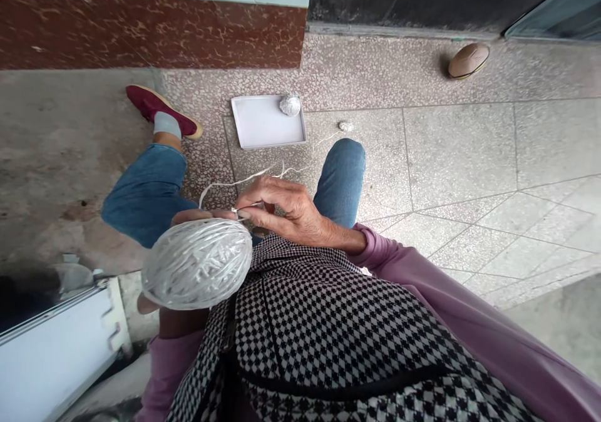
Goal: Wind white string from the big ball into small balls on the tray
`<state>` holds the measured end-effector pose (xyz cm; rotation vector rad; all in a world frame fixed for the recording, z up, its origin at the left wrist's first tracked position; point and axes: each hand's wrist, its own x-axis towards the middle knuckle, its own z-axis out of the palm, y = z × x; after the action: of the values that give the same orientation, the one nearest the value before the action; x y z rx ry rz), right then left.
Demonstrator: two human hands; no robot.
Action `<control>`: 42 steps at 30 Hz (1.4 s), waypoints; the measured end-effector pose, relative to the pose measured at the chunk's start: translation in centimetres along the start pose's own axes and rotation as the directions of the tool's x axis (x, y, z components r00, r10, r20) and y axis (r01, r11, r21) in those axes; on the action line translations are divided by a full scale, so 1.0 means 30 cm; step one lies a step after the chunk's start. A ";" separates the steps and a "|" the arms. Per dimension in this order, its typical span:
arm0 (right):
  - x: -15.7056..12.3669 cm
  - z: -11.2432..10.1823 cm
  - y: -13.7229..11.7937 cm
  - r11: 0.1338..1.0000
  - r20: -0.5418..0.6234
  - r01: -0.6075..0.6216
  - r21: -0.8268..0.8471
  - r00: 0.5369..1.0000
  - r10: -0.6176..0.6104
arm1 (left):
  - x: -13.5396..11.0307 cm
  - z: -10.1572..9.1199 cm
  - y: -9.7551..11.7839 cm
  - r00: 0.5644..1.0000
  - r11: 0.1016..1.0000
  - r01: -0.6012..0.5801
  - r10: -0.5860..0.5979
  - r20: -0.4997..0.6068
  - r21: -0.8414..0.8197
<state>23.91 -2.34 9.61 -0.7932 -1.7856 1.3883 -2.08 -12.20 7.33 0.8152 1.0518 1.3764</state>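
One big white string ball [197, 263] sits in L hand [188, 216], R hand [286, 212] pinching loose strand [235, 182] w/ fingertips.

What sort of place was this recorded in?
Probably a tiled entryway or walkway at the side of a building, rather than a room indoors: a speckled terrazzo floor, a polished red stone wall base and a white door or panel at the edge of the floor.

White twine ball [197, 263] — matt, rough fibre.
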 end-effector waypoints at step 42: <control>0.055 -0.238 0.105 0.957 0.517 -0.277 -0.090 0.808 0.283 | 0.092 0.134 0.187 0.465 0.013 -0.885 0.030 0.885 0.465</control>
<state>29.12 3.47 7.92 -0.7493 -2.1480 1.9404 -0.67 -8.57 13.67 2.7823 0.8627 0.5442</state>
